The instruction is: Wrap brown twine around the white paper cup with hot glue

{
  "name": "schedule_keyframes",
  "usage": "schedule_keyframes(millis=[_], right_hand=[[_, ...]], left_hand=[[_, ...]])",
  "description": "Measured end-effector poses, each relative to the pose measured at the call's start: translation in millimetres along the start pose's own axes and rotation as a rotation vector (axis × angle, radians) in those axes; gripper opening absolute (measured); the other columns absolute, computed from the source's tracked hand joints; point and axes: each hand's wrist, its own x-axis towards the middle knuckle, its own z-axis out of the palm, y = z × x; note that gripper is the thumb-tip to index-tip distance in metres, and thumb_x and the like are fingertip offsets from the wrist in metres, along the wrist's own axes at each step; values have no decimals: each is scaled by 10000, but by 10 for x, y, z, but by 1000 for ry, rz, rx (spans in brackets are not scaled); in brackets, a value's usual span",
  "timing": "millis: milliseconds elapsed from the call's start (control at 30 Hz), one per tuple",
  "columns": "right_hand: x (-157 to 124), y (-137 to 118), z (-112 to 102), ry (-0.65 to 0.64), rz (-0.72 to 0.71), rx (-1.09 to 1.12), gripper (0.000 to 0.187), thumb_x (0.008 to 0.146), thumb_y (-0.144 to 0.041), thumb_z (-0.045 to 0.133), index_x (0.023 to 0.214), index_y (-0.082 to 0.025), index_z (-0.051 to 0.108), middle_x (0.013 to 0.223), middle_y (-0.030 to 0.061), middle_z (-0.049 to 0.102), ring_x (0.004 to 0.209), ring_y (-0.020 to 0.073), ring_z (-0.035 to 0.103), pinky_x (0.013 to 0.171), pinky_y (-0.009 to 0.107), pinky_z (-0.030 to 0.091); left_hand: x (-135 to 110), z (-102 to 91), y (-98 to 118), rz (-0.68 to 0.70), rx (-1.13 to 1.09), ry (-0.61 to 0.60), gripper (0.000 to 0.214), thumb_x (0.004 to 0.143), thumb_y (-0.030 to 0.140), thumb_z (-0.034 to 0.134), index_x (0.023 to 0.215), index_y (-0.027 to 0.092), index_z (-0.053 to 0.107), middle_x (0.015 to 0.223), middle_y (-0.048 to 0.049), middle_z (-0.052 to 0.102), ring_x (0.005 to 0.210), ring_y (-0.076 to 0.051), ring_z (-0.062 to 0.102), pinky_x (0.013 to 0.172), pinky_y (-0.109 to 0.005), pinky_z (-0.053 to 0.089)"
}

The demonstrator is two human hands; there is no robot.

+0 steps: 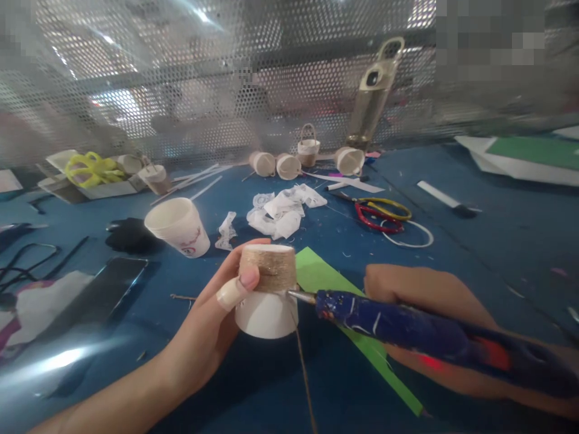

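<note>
My left hand (217, 313) grips an upside-down white paper cup (266, 316), with a bandage around the thumb. Brown twine (275, 269) is wound around the cup's upper half, and its loose end hangs down toward the bottom of the view. In my right hand (420, 301) is a blue hot glue gun (398, 322). Its metal nozzle touches or almost touches the cup at the lower edge of the twine. Behind and below the glue gun lies a strip of green paper (325, 271).
A white paper cup (181, 226) leans behind my left hand, beside crumpled lace (284, 211). Red-and-yellow-handled scissors (380, 214) lie farther right. Several twine-wrapped cups (288, 167) and a bottle (371, 96) stand along the perforated screen. A phone (111, 289) is at left.
</note>
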Motion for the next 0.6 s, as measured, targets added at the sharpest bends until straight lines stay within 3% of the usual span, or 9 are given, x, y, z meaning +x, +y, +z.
schedule_keyframes(millis=[200,400,600], right_hand=[[10,-36,-26,-57,12,-108,280,825,-117,590,735,-281,382,611,-79,477,456,123,365,495,305,341],[-22,14,52,-7,-28,-248,303,817,-112,559,734,-272,316,610,-79,416,466,124,338,461,306,238],[-19,24,47,-12,-35,-271,311,772,-110,598,727,-268,333,610,-80,429,455,113,343,465,306,234]], left_hand=[[-7,-21,-42,55,47,27,585,811,551,785,1329,314,650,1225,-77,739,1071,-335,673,771,-366,523],[-4,-26,-88,134,115,25,522,832,492,806,1306,366,629,1235,-42,693,1092,-291,641,827,-355,531],[12,-47,-99,167,112,32,514,853,470,796,1328,379,621,1248,-29,674,1100,-275,642,848,-345,537]])
